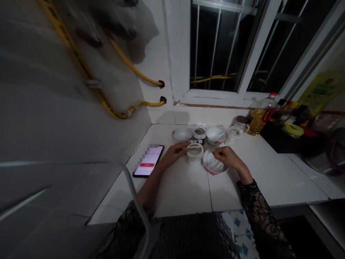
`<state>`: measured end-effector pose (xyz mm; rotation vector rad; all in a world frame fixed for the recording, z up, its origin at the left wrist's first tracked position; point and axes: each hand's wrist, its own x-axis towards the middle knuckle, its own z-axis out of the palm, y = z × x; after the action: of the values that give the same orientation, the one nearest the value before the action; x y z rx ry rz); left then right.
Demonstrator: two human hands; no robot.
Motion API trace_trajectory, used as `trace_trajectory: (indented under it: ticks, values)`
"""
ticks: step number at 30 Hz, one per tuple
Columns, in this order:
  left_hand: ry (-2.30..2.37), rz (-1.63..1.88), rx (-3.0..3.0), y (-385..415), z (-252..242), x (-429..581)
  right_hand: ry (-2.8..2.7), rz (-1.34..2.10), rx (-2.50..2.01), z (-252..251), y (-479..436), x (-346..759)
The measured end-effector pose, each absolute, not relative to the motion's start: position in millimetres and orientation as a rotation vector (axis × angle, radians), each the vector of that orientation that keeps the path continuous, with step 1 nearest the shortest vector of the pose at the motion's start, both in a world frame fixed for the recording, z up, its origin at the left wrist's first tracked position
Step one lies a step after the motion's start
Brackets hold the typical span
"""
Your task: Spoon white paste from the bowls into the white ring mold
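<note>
On the white counter my left hand (174, 153) rests against the side of a small pale jar (194, 154), fingers curled round its rim. My right hand (225, 157) hovers over a pink-rimmed white bowl (212, 165), fingers pinched together; what they hold is too small to make out. The jar and the bowl stand side by side, almost touching.
A lit phone (148, 160) lies left of my left hand. Behind the jar stand a dark jar (199, 133), a white bowl with a spoon (216, 136), a lid (180, 134) and a cup (232, 135). An oil bottle (260, 115) and clutter fill the right. Yellow hoses (129, 109) run along the left wall.
</note>
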<state>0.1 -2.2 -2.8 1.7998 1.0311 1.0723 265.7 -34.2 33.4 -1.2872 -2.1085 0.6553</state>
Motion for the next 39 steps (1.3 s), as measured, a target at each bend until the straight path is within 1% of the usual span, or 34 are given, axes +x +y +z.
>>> trace_trajectory:
  ticks: [4, 6, 13, 17, 20, 24, 33, 39]
  values:
    - [1.029, 1.07, 1.803, -2.0, -2.9, -0.2, -2.105, 0.519, -1.278, 35.7, -36.2, 260.1]
    - [1.028, 1.068, 1.805, -1.8, -2.9, -0.3, -2.106, 0.51, -1.267, 36.3, -37.1, 259.5]
    - [1.026, 1.062, 1.78, -2.3, -1.9, -0.3, -2.043, 0.664, -1.227, 36.2, -35.1, 271.4]
    - [1.03, 1.063, 1.797, -2.7, -1.8, -0.4, -2.0, 0.658, -1.262, 39.0, -33.7, 279.5]
    - [1.027, 1.065, 1.808, -2.3, -2.5, -0.5, -2.049, 0.675, -1.269, 40.6, -34.3, 280.3]
    - [1.028, 1.067, 1.804, -1.6, -3.6, -0.6, -2.102, 0.791, -1.232, 39.0, -34.6, 277.4]
    - [1.04, 1.062, 1.807, -0.9, -5.2, -0.4, -1.825, 0.719, -1.363, 40.6, -29.9, 287.1]
    - [1.036, 1.074, 1.817, -0.6, -5.0, -0.2, -1.634, 0.757, -1.445, 38.9, -25.1, 287.3]
